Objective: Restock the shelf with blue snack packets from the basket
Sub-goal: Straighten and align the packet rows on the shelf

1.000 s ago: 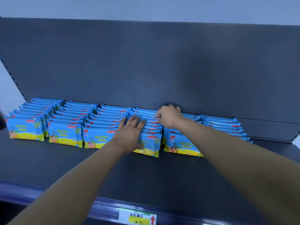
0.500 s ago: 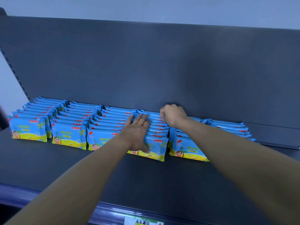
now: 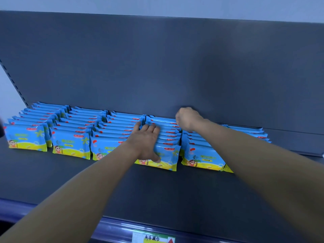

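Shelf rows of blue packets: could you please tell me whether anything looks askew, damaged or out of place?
Nothing stands out: the blue packets stand in tidy rows on the shelf, none fallen, torn or spilled. The left hand rests on the fourth row from the left.

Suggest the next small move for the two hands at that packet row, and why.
Probably lift the right hand clear of the back end of the packet row: it sits curled there by the back panel, while the left hand lies flat on the row, steadying it. Whether the right holds anything is hidden.
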Available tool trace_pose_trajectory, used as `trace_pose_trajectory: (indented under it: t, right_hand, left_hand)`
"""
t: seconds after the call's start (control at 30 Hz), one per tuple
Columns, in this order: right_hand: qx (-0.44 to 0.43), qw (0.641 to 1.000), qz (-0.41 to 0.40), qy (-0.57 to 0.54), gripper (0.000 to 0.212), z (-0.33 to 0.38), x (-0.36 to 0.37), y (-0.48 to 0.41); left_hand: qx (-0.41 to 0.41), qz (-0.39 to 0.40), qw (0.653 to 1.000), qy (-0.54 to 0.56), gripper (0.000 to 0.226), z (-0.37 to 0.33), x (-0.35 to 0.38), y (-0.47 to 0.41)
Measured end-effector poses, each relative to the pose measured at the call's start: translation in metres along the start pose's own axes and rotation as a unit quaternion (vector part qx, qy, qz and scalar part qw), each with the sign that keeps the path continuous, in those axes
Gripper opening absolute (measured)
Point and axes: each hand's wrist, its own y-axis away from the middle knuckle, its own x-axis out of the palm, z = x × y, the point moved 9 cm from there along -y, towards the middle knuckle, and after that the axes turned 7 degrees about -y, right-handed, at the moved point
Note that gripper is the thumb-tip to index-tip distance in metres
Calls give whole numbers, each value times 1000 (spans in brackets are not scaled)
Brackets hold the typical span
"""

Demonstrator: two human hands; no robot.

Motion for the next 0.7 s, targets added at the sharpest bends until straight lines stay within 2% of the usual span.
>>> trace_pose_trajectory:
  t: [0.1, 0.2, 0.33, 0.4, 0.43, 0.57, 0.63, 0.7]
  right_hand:
    - [25, 996, -24, -76, 34, -14, -18, 2]
    - [37, 991, -56, -120, 33, -28, -35, 12]
    - [31, 990, -28, -136, 28, -35, -32, 27]
    - [20, 994, 4, -110, 22, -36, -27, 39]
    - [12, 996, 26, -88, 26, -36, -23, 45]
    - [1, 993, 122, -9, 68, -43, -1, 74]
    - [-3, 993, 113, -34, 72, -48, -1, 81]
    - [8, 995, 63, -73, 61, -59, -14, 79]
  left_hand:
    - [3, 16, 1000, -10, 110, -2, 2, -1]
    - [1, 27, 1000, -13, 111, -3, 5, -3]
    - [-1, 51, 999, -10, 114, -3, 8, -3]
    - [-2, 62, 998, 9, 119, -4, 11, -2]
    - [-1, 63, 998, 20, 120, -4, 12, -2]
    - [2, 59, 997, 42, 118, -7, 14, -4]
    - [-2, 69, 997, 35, 121, -8, 12, -5]
    - [-8, 74, 997, 28, 127, -9, 8, -4]
